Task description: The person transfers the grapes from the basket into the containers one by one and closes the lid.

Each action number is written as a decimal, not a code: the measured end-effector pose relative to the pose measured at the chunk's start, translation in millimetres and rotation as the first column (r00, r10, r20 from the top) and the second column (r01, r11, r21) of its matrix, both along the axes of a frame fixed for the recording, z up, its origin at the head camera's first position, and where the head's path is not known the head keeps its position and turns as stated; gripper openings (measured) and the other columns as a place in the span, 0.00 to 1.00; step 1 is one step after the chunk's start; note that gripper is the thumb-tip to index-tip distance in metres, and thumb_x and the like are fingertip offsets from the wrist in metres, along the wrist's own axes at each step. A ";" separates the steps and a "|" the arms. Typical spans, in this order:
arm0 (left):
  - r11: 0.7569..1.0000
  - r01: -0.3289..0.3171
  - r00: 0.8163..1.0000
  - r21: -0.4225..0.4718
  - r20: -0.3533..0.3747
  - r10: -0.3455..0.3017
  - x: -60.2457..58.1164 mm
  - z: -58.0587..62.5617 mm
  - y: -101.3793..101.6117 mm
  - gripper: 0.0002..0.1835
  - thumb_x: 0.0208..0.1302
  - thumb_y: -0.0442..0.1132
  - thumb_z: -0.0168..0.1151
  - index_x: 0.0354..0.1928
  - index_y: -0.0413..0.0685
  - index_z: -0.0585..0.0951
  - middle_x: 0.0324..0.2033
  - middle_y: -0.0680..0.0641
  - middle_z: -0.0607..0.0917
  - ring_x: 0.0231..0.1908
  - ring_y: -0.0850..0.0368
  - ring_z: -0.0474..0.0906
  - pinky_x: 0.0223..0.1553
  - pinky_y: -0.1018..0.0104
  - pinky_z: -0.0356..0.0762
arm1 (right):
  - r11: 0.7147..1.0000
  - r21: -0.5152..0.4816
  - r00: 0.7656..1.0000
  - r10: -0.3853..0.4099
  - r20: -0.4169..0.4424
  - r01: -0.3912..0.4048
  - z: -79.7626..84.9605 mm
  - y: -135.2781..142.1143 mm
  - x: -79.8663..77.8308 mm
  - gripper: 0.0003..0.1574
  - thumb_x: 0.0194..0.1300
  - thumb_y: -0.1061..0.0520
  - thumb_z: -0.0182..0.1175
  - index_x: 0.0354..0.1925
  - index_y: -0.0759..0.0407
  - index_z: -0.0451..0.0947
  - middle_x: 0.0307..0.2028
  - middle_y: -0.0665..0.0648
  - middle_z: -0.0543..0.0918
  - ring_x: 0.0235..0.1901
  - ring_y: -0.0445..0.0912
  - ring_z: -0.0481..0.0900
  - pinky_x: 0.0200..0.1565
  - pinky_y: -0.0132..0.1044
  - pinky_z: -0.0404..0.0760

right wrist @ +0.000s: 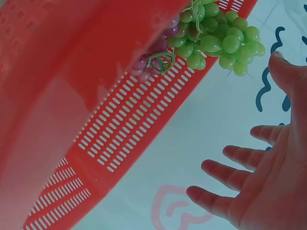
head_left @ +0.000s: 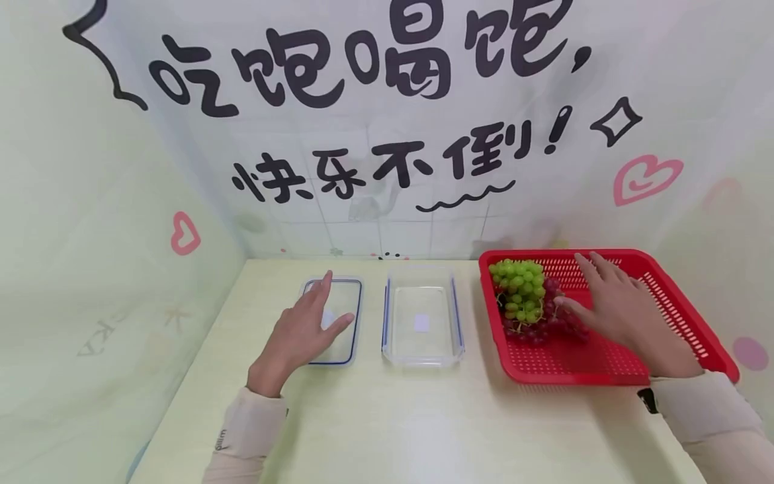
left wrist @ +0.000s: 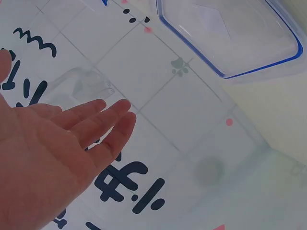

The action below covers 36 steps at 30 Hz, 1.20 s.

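Note:
My left hand is held over the blue-edged clear lid, its fingers extended and nothing in its grasp. In the left wrist view the palm faces the camera, and the lid shows at the top right. Over the red basket hovers my right hand, fingers spread and holding nothing. Green grapes lie on dark red grapes at the basket's left end. In the right wrist view, the green grapes appear above the right hand.
A clear rectangular food container with blue side clips stands between the lid and the basket. All sit on a pale table. A white printed sheet hangs behind, and side sheets enclose the table left and right.

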<state>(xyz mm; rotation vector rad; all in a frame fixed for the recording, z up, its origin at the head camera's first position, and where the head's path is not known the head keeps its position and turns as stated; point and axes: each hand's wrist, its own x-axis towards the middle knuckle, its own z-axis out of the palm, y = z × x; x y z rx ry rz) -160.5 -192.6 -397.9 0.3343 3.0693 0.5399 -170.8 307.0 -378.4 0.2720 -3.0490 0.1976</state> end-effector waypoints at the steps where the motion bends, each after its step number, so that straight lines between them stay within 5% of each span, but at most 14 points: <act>1: 1.000 -0.001 1.000 0.016 -0.005 0.001 -0.2 -0.1 1.1 0.49 0.69 0.67 0.50 0.80 0.48 0.44 0.76 0.38 0.56 0.73 0.38 0.57 0.61 0.28 0.59 | 1.000 0.002 1.000 -0.001 0.001 0.001 0.3 -0.8 -0.7 0.66 0.58 0.36 0.68 0.76 0.68 0.47 0.70 0.78 0.54 0.66 0.76 0.56 0.54 0.78 0.59; 11: 0.985 -0.031 0.999 0.170 0.032 0.026 1.8 -13.4 15.8 0.50 0.69 0.68 0.49 0.80 0.53 0.40 0.75 0.38 0.57 0.72 0.36 0.58 0.64 0.36 0.62 | 1.000 -0.018 1.000 0.017 0.016 -0.016 6.8 -9.4 -11.2 0.66 0.58 0.36 0.68 0.76 0.67 0.46 0.70 0.78 0.55 0.65 0.76 0.57 0.49 0.74 0.69; 19: 0.923 -0.118 0.989 0.365 0.127 0.077 4.2 -31.6 33.2 0.49 0.69 0.66 0.51 0.80 0.55 0.40 0.76 0.41 0.55 0.66 0.41 0.70 0.61 0.41 0.69 | 0.997 -0.066 0.998 0.031 0.061 -0.027 8.5 -17.5 -20.8 0.64 0.62 0.33 0.62 0.77 0.67 0.45 0.70 0.77 0.56 0.66 0.75 0.58 0.49 0.71 0.73; 28: 0.886 -0.174 0.981 0.429 0.149 0.121 6.6 -52.7 53.9 0.47 0.71 0.61 0.54 0.80 0.49 0.46 0.74 0.38 0.60 0.62 0.40 0.73 0.60 0.41 0.70 | 0.990 -0.141 0.993 0.029 0.113 -0.013 11.2 -23.3 -30.0 0.65 0.60 0.34 0.65 0.78 0.63 0.45 0.70 0.74 0.57 0.65 0.73 0.62 0.47 0.67 0.77; 36: 0.868 -0.213 0.971 0.449 0.194 0.138 9.3 -65.7 67.4 0.46 0.70 0.60 0.56 0.79 0.46 0.50 0.72 0.38 0.64 0.60 0.43 0.75 0.56 0.44 0.73 | 0.983 -0.182 0.988 0.056 0.146 -0.029 7.3 -28.4 -36.6 0.57 0.61 0.34 0.64 0.75 0.62 0.54 0.68 0.73 0.62 0.62 0.70 0.67 0.48 0.65 0.78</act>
